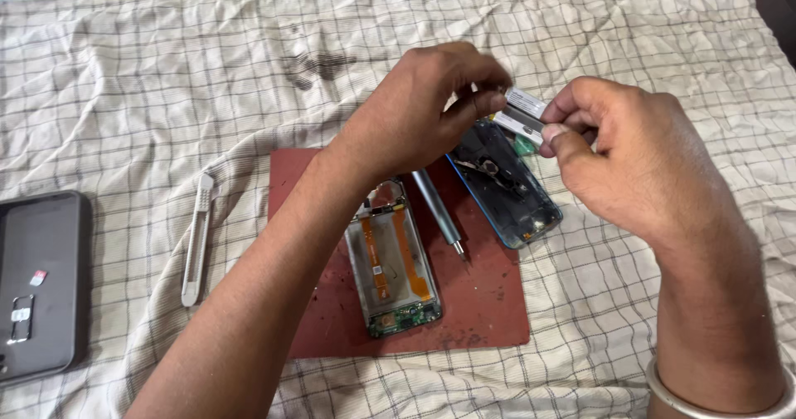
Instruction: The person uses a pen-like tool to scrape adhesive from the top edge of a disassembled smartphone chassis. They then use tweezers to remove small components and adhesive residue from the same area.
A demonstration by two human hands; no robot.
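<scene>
My left hand [423, 108] and my right hand [630, 158] meet above a red-brown work mat [489, 303]. Both pinch a small silver-white flat part [522, 112] between fingertips. Below the hands lies an opened phone frame [390, 261] with orange flex cables and a green board at its near end. To its right sits a blue-edged phone back cover [510, 191], tilted across the mat's edge. A grey screwdriver [438, 210] rests between the frame and the cover.
A checked cloth [166, 79] with a dark stain [315, 64] covers the surface. A white plastic cutter [197, 238] lies left of the mat. A dark phone [37, 286] lies at the far left edge.
</scene>
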